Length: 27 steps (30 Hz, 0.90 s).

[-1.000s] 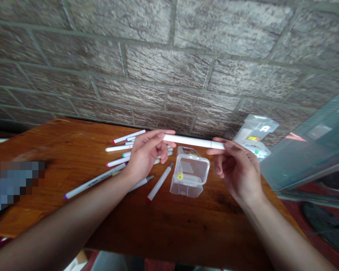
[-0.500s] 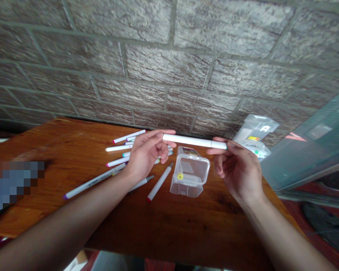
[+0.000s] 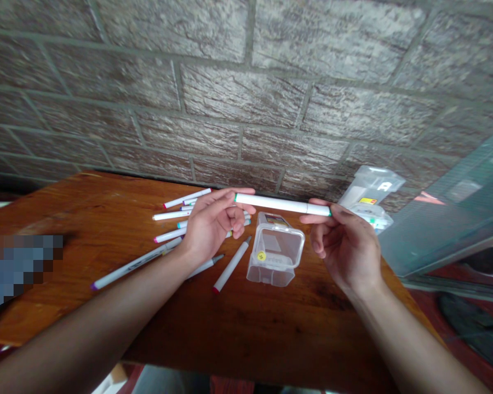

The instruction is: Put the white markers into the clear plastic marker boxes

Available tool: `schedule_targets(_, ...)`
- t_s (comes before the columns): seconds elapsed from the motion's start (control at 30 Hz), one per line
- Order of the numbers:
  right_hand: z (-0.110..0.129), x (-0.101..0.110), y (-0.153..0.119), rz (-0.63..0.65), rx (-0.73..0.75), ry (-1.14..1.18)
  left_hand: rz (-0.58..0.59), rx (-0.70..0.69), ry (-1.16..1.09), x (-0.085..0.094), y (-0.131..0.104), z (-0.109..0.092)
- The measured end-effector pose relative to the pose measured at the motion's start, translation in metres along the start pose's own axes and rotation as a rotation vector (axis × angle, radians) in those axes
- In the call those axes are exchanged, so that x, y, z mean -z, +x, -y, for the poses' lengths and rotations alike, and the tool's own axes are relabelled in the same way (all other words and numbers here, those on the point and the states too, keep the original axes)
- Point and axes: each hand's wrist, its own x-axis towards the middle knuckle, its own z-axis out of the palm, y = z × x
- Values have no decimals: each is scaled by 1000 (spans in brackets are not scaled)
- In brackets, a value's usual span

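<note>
A white marker point(image 3: 277, 204) with green ends is held level above the table between both hands. My left hand point(image 3: 213, 221) pinches its left end between thumb and fingers. At the other end, my right hand point(image 3: 347, 238) grips the green tip the same way. Below the marker stands a clear plastic box point(image 3: 273, 271) with its lid open and a yellow round sticker on it. An uncapped marker point(image 3: 232, 265) with a red end lies just left of the box. Several more markers lie behind and under my left hand, partly hidden by it.
The wooden table point(image 3: 66, 219) runs up to a stone-block wall point(image 3: 238, 104). Another clear container point(image 3: 372, 189) with a yellow-red label stands at the right rear by a glass panel point(image 3: 439, 202). A pixelated area covers the left edge.
The green ends of the held marker show more now at both fingertips. Both hands have stayed nearly in the same place.
</note>
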Motion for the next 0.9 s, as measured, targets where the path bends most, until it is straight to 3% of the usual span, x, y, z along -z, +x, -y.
schedule_targets(0.27,2,-2,0,-10,-12,8,13,-19,16,0,-1,0)
schedule_targets(0.7,-7,1,-1,5,91,-56,0,-93,98,-1,1,4)
schedule_targets(0.9,-8,1,0,-13,111,-95,47,-144,187,4,2,9)
